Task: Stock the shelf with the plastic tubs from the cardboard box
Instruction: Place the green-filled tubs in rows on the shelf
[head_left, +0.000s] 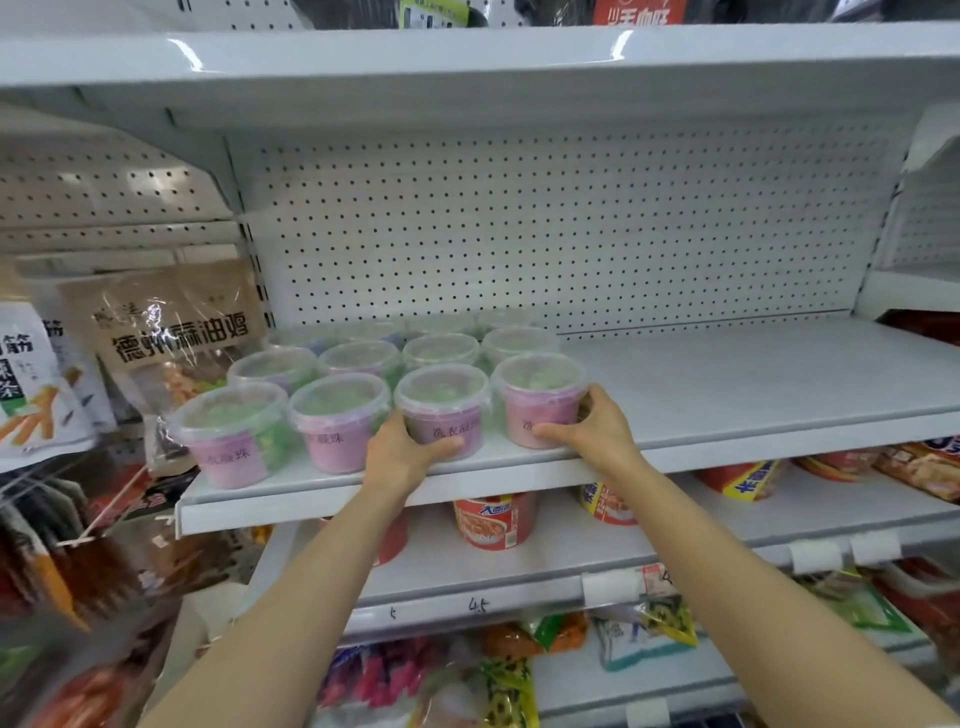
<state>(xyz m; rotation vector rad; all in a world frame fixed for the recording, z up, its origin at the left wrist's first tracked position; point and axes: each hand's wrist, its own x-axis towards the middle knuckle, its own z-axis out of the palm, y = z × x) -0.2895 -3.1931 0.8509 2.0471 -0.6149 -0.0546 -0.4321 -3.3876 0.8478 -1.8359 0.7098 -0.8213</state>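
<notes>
Several clear-lidded plastic tubs with pink and purple contents stand in rows on the left half of the white shelf (727, 384). My left hand (402, 452) grips the third tub (441, 410) of the front row from below and the side. The fourth front-row tub (540, 397), at the right end, is held by my right hand (597, 431), with its fingers round the right side and its thumb across the front. Both tubs sit on the shelf near its front edge. The cardboard box is out of view.
The shelf's right half is bare, backed by white pegboard (571, 223). A brown snack bag (176, 322) hangs left of the tubs. Red noodle cups (493, 519) stand on the shelf below, with snack packets (644, 629) lower down.
</notes>
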